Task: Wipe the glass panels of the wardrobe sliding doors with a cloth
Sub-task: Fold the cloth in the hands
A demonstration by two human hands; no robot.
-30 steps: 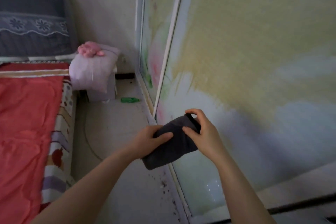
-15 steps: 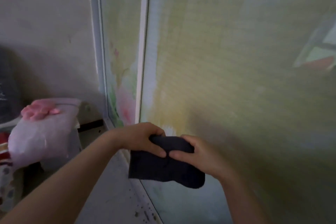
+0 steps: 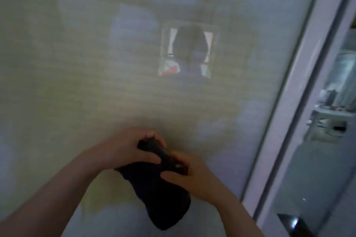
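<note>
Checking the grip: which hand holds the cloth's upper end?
The left hand pinches the top of the dark cloth; the right hand grips lower, on its right side.

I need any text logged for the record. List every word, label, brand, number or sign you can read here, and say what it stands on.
None can be read. The glass panel carries only a blurred painted pattern and a dim reflection, with no lettering. The dark cloth, held by the left hand and right hand, shows no label. Items reflected at the right edge are too blurred to tell.
</note>
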